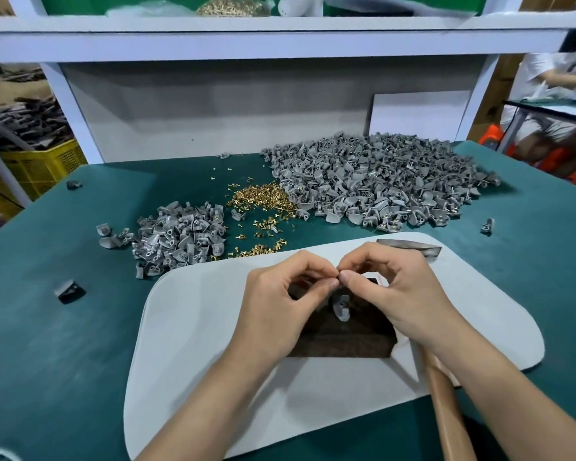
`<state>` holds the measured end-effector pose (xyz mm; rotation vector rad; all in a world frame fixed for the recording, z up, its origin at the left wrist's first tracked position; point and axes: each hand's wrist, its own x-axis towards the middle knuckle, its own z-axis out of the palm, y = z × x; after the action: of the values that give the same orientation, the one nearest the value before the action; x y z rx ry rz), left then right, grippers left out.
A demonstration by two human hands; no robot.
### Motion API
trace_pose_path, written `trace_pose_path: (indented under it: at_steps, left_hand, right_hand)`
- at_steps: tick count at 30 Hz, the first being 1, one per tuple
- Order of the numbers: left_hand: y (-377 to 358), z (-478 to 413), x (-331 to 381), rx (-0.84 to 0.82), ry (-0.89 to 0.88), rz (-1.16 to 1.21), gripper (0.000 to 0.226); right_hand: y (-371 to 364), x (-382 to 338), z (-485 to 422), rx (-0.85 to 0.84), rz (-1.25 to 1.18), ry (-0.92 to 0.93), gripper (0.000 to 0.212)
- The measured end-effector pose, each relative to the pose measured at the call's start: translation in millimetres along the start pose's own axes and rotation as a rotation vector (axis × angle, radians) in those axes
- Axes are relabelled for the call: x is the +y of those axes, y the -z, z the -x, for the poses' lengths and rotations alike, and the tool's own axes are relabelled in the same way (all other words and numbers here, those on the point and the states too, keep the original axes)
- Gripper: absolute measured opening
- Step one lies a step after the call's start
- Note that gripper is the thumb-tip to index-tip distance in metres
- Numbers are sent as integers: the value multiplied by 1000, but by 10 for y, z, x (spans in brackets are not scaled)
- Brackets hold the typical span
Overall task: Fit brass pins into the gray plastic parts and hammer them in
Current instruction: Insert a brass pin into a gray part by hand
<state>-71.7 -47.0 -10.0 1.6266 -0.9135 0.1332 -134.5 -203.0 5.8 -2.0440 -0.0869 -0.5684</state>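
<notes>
— Where are the person's hands?
— Above the dark block [339,341] on the pale mat [193,327]; the left hand [280,304] and the right hand [389,287] meet fingertip to fingertip, each with thumb and forefinger curled into a pinch; whether either one nips a pin cannot be told, as anything between the tips is too small to see.
— And the gray part [341,306]?
— It stands on the block just below the touching fingertips; a small pile [176,237] of such parts lies beyond the mat's left end, a large pile [379,184] at the back right of the green bench [47,327]; the brass pins [263,197] are heaped between the two piles.
— The hammer [441,394]?
— Its head lies on the mat beyond the right hand; its wooden handle runs under the right forearm; neither hand grips it.
</notes>
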Motion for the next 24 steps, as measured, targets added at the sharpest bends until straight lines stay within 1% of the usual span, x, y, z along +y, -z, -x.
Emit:
trace_pose_path:
  at_steps: [2,3,5,6,8,10,13,15,18,20,22,24]
  left_hand:
    - [-11,16,42,-13,-2,-38,11]
    - [-16,24,60,-18,30,-77,15]
    - [-18,41,70,-77,135,-226,38]
    - [-15,42,60,-123,152,-319,47]
    - [-15,44,50,-204,88,-456,50]
    - [-27,37,49,-259,13,-539,43]
    - [-29,36,14,-266,-27,-586,26]
    - [-20,35,0,-264,-20,-560,18]
    - [-9,26,-14,-266,-3,-516,11]
    - [-2,17,-20,-252,9,-477,8]
    - [5,13,-24,-236,21,-444,5]
    - [9,13,-26,-233,27,-431,5]
  right_hand:
    - [-3,-9,-1,9,-24,1,8]
    - [3,-12,-4,21,-33,4,7]
    - [30,-14,-17,39,-37,16,6]
    - [50,-13,-24,39,-37,21,6]
    - [84,-12,-32,24,-49,8,6]
    - [96,-16,-27,0,-26,-2,6]
    - [74,-38,-6,-41,78,1,6]
    - [66,-53,5,-56,167,1,4]
    - [49,-77,8,-73,286,-1,1]
    - [36,-98,3,-93,335,20,6]
    - [32,-99,2,-112,360,53,15]
    - [35,-84,7,-113,404,58,15]
